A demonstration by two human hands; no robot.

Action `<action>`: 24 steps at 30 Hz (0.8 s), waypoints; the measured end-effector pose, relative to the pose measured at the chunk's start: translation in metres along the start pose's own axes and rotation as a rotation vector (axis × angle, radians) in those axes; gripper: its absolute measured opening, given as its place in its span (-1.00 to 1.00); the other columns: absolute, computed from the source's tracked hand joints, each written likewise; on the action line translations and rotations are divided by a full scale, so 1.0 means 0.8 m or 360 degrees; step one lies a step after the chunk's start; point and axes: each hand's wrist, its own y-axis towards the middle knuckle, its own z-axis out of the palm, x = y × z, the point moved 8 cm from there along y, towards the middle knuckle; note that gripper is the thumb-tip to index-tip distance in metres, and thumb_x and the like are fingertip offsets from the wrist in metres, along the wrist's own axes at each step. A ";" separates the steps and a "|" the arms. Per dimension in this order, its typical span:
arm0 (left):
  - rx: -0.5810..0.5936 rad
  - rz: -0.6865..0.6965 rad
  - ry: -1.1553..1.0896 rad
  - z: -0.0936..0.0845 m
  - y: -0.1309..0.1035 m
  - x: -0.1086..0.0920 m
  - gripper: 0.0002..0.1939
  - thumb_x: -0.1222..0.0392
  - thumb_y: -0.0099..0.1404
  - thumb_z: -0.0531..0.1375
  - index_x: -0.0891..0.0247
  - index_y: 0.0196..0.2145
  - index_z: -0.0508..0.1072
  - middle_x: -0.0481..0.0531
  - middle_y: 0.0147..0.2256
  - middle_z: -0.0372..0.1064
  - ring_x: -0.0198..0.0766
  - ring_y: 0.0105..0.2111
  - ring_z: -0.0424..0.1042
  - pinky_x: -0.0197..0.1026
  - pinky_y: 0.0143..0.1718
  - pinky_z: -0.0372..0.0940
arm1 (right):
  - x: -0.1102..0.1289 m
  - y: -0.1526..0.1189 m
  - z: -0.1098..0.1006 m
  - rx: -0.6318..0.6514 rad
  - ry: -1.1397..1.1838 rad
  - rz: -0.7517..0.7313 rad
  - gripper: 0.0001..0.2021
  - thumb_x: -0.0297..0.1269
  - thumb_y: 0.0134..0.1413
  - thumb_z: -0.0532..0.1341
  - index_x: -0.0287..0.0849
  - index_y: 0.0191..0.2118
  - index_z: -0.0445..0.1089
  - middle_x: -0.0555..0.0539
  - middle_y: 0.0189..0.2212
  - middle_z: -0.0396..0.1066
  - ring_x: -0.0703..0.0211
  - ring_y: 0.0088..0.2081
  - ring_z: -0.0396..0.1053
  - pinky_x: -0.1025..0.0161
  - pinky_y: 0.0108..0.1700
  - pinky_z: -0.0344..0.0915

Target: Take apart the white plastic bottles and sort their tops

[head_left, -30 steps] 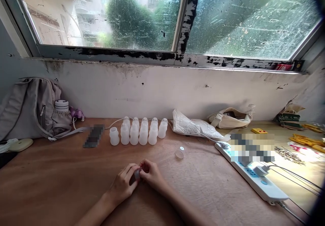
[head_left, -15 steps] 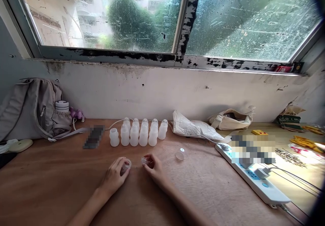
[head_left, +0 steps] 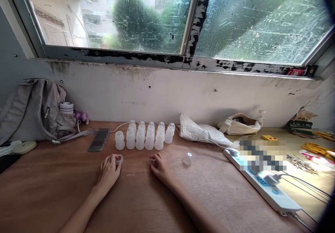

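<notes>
My left hand (head_left: 108,170) is closed round a translucent ring-shaped piece (head_left: 119,159), its round opening facing up. To the right, my right hand (head_left: 160,166) pinches a small clear piece (head_left: 151,160) between thumb and fingers; most of it is hidden. Behind both hands stand several frosted white bottles (head_left: 140,140) in close rows, many with clear domed tops. The leftmost bottle (head_left: 119,140) has an open top. Right of my right hand lie a clear round cap (head_left: 186,161) and a small white disc (head_left: 189,154). A thin pale sliver (head_left: 130,174) lies on the wood between my hands.
A blurred dark phone-like slab (head_left: 98,139) and a grey backpack (head_left: 34,110) are at the left. A silvery padded pouch (head_left: 201,133) and a cream bag (head_left: 239,124) lie along the wall. A white power strip (head_left: 274,194) with cables runs down the right side.
My left hand has moved left and slightly away from me with the ring-shaped piece, widening the gap between my hands. The right hand has shifted slightly forward. The view has moved a little.
</notes>
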 end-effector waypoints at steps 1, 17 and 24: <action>0.0001 -0.0013 0.0012 0.001 0.000 0.001 -0.89 0.19 0.16 0.01 0.21 -0.31 0.20 0.09 -0.23 0.33 -0.10 -0.19 0.30 -0.08 -0.21 0.18 | -0.001 0.002 0.003 0.0001 -0.0015 -0.0002 -0.81 -0.46 -0.11 0.13 -0.15 -0.30 0.33 -0.09 -0.32 0.31 0.07 -0.22 0.23 0.17 -0.19 0.16; -0.0512 0.0467 0.0177 -0.054 0.042 -0.068 -0.62 0.16 0.17 0.06 0.22 -0.03 0.23 0.21 0.05 0.10 -0.01 0.09 0.04 0.01 0.04 -0.02 | 0.001 0.003 0.007 0.0011 0.0009 -0.0041 -0.75 -0.38 -0.08 0.17 -0.13 -0.20 0.27 -0.06 -0.32 0.32 0.11 -0.23 0.27 0.17 -0.17 0.17; -0.0498 0.0453 0.0342 -0.054 0.103 -0.089 -0.50 0.04 0.19 0.05 0.15 0.09 0.15 0.23 0.09 0.06 0.04 0.10 -0.01 0.12 0.04 -0.16 | -0.001 0.002 0.003 -0.0034 0.0083 -0.0028 -0.76 -0.35 -0.07 0.16 -0.13 -0.20 0.27 -0.09 -0.26 0.31 0.09 -0.21 0.27 0.14 -0.14 0.20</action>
